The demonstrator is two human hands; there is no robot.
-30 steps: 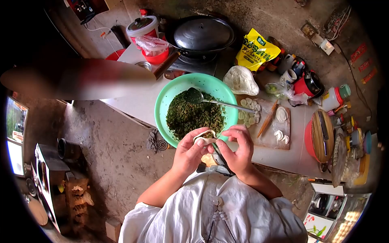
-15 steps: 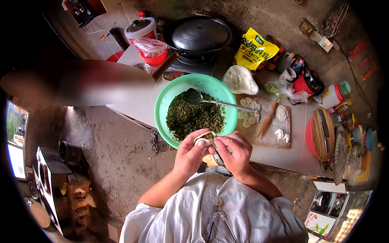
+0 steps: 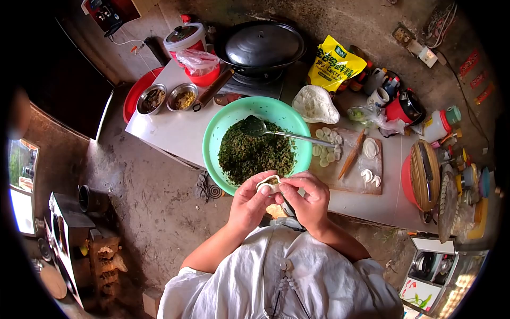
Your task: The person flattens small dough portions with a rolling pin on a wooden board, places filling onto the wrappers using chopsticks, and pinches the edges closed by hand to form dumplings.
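Observation:
My left hand point(image 3: 248, 202) and my right hand point(image 3: 307, 199) pinch a dumpling point(image 3: 270, 184) between them, its wrapper partly folded with filling showing in the opening. They hold it just over the near rim of a mint-green bowl point(image 3: 211, 166). Dark green minced filling point(image 3: 257, 157) lies in that bowl, and a metal spoon point(image 3: 289, 136) rests on it with its handle over the right rim. To the right, a wooden board point(image 3: 348, 183) carries small round wrappers point(image 3: 325, 146), a rolling pin point(image 3: 351, 154), a stack of flattened wrappers point(image 3: 371, 148) and finished dumplings point(image 3: 370, 177).
Behind the bowl sit a lidded wok point(image 3: 263, 47), a white flour bowl point(image 3: 315, 105) and a yellow seasoning bag point(image 3: 336, 65). Two metal bowls, one nearer the table's left edge point(image 3: 151, 99), stand at left. A red basin with a cleaver on its board point(image 3: 423, 175) is at right.
A large blurred shape that crossed the left side has moved off to the left edge, uncovering the two metal bowls and red basin. My hands stay nearly in place on the dumpling.

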